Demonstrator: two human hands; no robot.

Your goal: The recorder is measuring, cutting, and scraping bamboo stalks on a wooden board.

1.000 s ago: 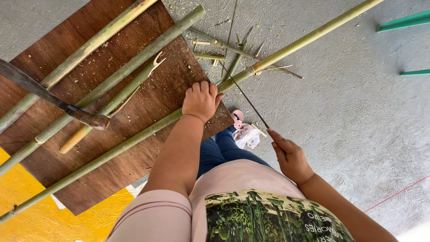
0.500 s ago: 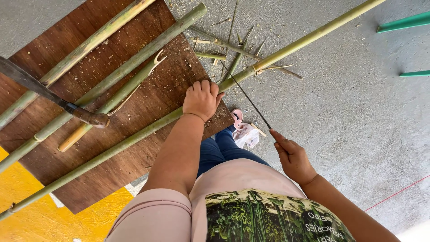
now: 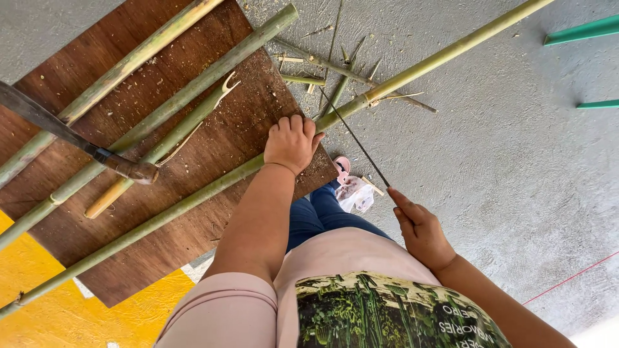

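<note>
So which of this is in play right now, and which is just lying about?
In hand:
- long green bamboo pole, gripped by left hand
- thin dark blade, held by right hand

Lying about:
- other bamboo poles
- brown wooden board
- wooden-handled machete
- bamboo offcuts

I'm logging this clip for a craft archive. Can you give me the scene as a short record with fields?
left hand: gripped around the long bamboo pole
right hand: holds a thin dark blade, its tip at the pole near a node
surface: brown board on a concrete floor
on board: more bamboo poles, a knife with wooden handle
floor debris: cut twigs
other: yellow sheet, green bars at right edge
</note>
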